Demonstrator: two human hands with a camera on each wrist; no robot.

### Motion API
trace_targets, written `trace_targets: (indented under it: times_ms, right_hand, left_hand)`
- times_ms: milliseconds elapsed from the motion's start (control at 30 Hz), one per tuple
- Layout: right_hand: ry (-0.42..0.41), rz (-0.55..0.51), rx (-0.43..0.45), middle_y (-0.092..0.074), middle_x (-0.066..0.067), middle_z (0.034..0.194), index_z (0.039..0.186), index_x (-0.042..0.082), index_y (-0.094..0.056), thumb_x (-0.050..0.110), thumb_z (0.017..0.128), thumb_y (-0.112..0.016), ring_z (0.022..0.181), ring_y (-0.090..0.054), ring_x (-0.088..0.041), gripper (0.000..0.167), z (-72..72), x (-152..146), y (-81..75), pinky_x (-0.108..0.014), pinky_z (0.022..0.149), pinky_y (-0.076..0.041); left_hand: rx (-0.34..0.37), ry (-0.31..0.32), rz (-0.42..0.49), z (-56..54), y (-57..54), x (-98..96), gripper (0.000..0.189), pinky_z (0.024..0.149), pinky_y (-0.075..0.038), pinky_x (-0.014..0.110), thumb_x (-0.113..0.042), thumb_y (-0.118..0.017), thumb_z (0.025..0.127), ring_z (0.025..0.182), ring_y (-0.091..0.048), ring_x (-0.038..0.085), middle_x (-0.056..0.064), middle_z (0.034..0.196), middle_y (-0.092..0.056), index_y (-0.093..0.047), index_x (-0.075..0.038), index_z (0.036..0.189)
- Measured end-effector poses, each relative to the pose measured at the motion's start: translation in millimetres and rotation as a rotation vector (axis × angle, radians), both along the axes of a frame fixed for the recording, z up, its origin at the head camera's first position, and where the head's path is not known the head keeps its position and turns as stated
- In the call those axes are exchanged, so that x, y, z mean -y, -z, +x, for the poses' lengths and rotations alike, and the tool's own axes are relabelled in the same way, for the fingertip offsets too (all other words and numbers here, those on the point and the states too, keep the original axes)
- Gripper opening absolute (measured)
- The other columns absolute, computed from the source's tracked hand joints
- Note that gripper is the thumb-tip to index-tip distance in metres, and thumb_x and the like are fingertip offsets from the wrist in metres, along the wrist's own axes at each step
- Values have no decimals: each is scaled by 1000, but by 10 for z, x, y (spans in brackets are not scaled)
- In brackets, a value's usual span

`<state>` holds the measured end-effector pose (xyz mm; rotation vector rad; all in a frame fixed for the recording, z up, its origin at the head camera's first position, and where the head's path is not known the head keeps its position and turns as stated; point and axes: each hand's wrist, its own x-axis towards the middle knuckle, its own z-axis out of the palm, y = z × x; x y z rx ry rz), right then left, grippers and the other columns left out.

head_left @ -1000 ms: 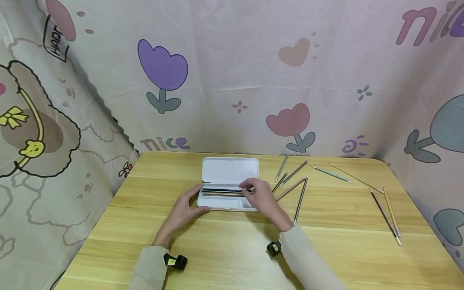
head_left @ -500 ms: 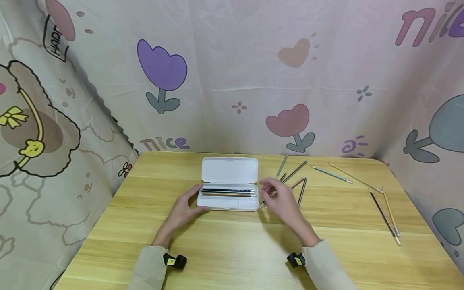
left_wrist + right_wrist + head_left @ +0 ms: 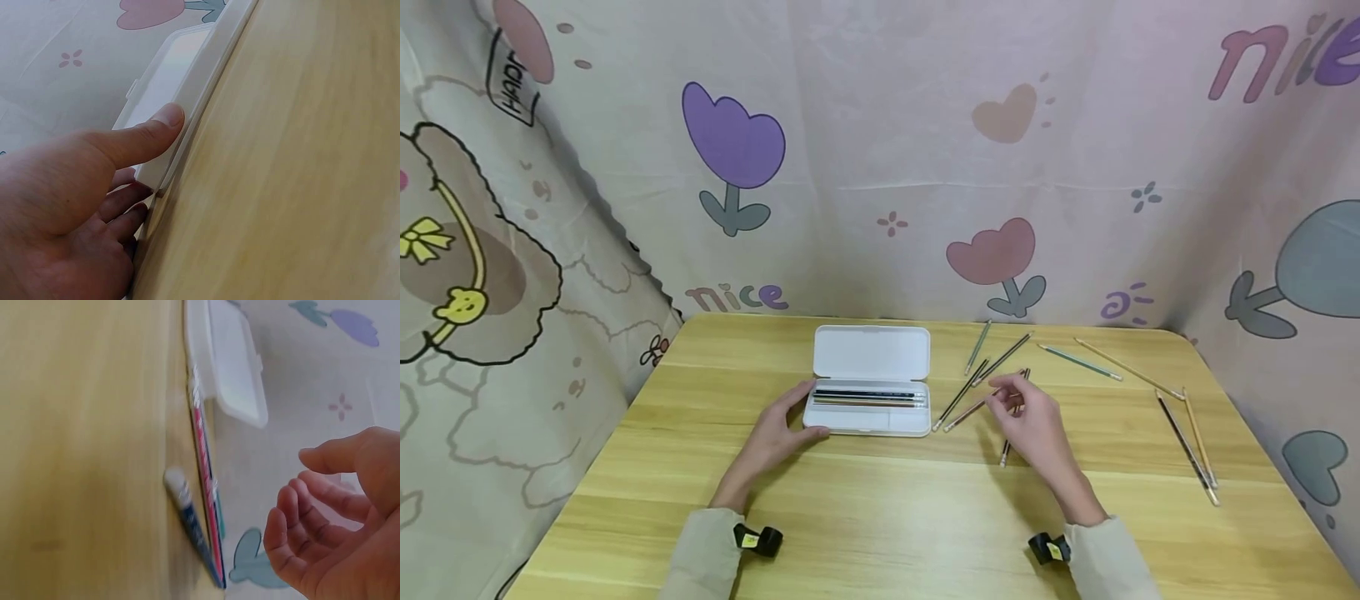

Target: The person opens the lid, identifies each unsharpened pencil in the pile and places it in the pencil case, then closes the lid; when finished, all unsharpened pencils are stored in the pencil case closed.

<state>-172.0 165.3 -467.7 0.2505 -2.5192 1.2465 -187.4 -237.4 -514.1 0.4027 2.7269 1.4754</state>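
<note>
An open white pencil case (image 3: 848, 423) rests on the table, its lid (image 3: 871, 352) tipped back. Several pencils (image 3: 865, 399) lie side by side inside. My left hand (image 3: 770, 435) grips the case's left end; in the left wrist view its thumb (image 3: 150, 134) presses the front wall, with the other fingers around the end. To the right of the case, my right hand (image 3: 1033, 422) hovers over loose pencils, fingers loosely bent and holding nothing. Below it are a red pencil (image 3: 965, 415) and a dark pencil (image 3: 1004, 454), partly hidden by the hand. The right wrist view shows the dark pencil (image 3: 199, 540) blurred.
Several more pencils are scattered on the right: a green one (image 3: 977, 347), dark ones (image 3: 1002, 359), a bluish-green one (image 3: 1080, 362), yellow ones (image 3: 1129, 368) and a black one (image 3: 1185, 446). A printed curtain (image 3: 850, 125) hangs behind the wooden table (image 3: 880, 517).
My right hand has let go of a pencil in the case and moved right, over the loose pencils. My left hand has stayed on the case.
</note>
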Motion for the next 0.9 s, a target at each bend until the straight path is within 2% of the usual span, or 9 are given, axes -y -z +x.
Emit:
trace_targets:
  times_ms: [200, 567, 767, 900]
  right_hand:
    - [45, 114, 82, -68, -8, 86, 114, -2, -69, 4, 89, -76, 76, -66, -21, 26, -20, -137, 57, -28, 65, -55]
    - [83, 220, 305, -68, -12, 92, 130, -9, -61, 8, 87, -78, 80, -65, -24, 49, -54, -337, 128, -41, 71, -55]
    - [110, 254, 332, -71, -11, 91, 130, -10, -61, 4, 86, -73, 81, -68, -25, 48, -49, -431, 136, -47, 75, -56]
    - [127, 272, 334, -73, -10, 88, 127, -10, -64, 3, 83, -70, 76, -69, -24, 46, -50, -460, 138, -46, 70, -57]
  left_hand:
    - [5, 10, -3, 1, -15, 0, 93, 122, -26, 53, -22, -89, 81, 149, -29, 42, 25, 162, -33, -38, -3, 157]
    - [-2, 1, -22, -3, -16, -6, 93, 122, -26, 55, -25, -88, 82, 149, -29, 43, 23, 162, -34, -38, -4, 157]
    - [6, 7, -13, -16, -15, -10, 93, 122, -26, 54, -24, -88, 82, 150, -29, 42, 22, 162, -34, -38, -4, 158]
    - [8, 4, -15, -13, -11, -5, 93, 122, -25, 55, -24, -88, 82, 150, -29, 42, 22, 162, -34, -38, -4, 158]
